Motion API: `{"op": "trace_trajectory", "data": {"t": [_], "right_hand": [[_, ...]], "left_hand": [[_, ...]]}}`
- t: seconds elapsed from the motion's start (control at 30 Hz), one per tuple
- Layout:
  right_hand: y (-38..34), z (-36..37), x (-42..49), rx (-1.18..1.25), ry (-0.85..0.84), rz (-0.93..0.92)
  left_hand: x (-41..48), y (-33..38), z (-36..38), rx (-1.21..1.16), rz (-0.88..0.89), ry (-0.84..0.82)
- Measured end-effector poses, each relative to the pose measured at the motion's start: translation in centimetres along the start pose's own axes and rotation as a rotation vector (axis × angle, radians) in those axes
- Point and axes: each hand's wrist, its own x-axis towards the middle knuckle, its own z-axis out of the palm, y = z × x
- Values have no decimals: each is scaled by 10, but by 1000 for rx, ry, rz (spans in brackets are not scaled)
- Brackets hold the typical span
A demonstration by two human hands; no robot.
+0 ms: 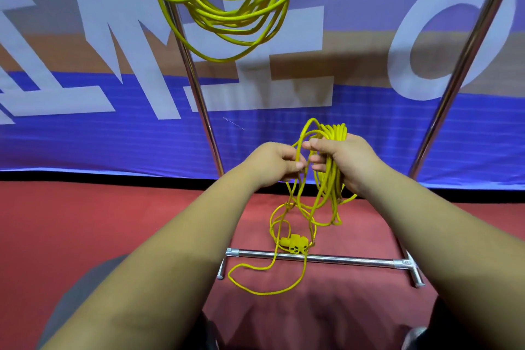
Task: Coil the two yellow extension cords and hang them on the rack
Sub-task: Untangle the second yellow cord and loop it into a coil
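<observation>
right hand point(350, 163) curled round a bundle of loops of the yellow cord point(326, 187); left hand point(271, 163) just beside it, pinching a single strand. loops hang below both hands, the loose tail trailing onto the red carpet point(85, 224) and across the rack's base bar point(341, 259), with the socket end point(295, 246) beside that bar. a second coil point(227, 8) hangs above, on the rack point(199, 88). blue banner point(85, 139) behind: large white letters, an "m" and an "o" legible, the rest cropped.

Both forearms reach forward, left hand point(274, 163) and right hand point(348, 162) nearly touching (each gripping the yellow cord point(337, 131)).
</observation>
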Motion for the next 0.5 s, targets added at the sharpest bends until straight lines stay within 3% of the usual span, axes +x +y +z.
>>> {"op": "trace_trajectory", "data": {"t": [0.13,0.37,0.5], "right_hand": [[8,-6,2,-120,13,43],[30,-9,-1,-284,-118,154],[32,-5,-2,-296,-101,107]], "left_hand": [[0,21,-14,-281,44,150],[-5,50,-32,-1065,30,255],[-4,51,-31,-1259,14,268]]}}
